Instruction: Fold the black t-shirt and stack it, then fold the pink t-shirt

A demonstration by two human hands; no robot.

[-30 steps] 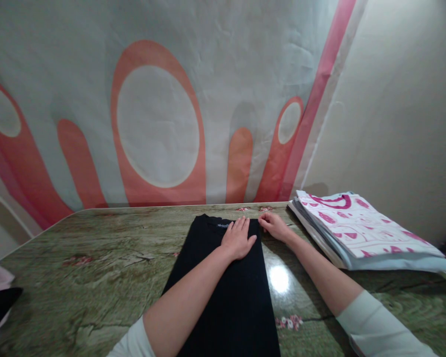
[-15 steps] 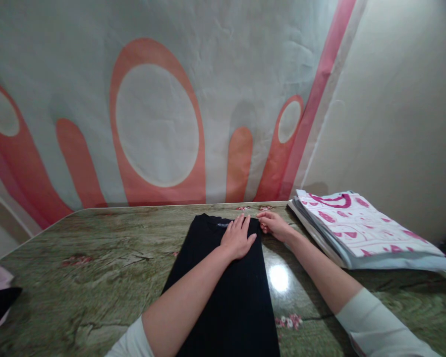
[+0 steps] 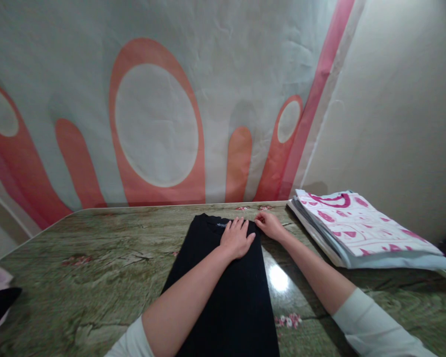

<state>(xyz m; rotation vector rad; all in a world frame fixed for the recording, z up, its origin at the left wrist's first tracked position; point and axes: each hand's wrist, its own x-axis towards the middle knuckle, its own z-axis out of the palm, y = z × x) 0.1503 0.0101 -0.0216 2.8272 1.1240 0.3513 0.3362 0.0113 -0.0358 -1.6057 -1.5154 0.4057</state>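
Note:
A black T-shirt [image 3: 230, 297], folded into a long narrow shape, lies on the table with its collar at the far end. A small printed label shows inside the neckline. My left hand [image 3: 236, 240] rests flat on the shirt just below the collar, fingers stretched out and thumb apart. At the shirt's far right corner, my right hand [image 3: 269, 225] has its thumb and fingertips pinched together on the edge of the cloth. The left forearm crosses over part of the shirt and hides it.
The table [image 3: 107, 267] has a wood-like, flowered top. At right lies a stack of folded clothes [image 3: 360, 223], a white and pink printed shirt on top. Pink and black cloth [image 3: 0, 297] lies at the left edge. A painted wall sheet [image 3: 223, 99] stands behind the table.
My right hand has shifted slightly left, closer onto the shirt's far right corner, its fingers more curled. My left hand stays almost where it was.

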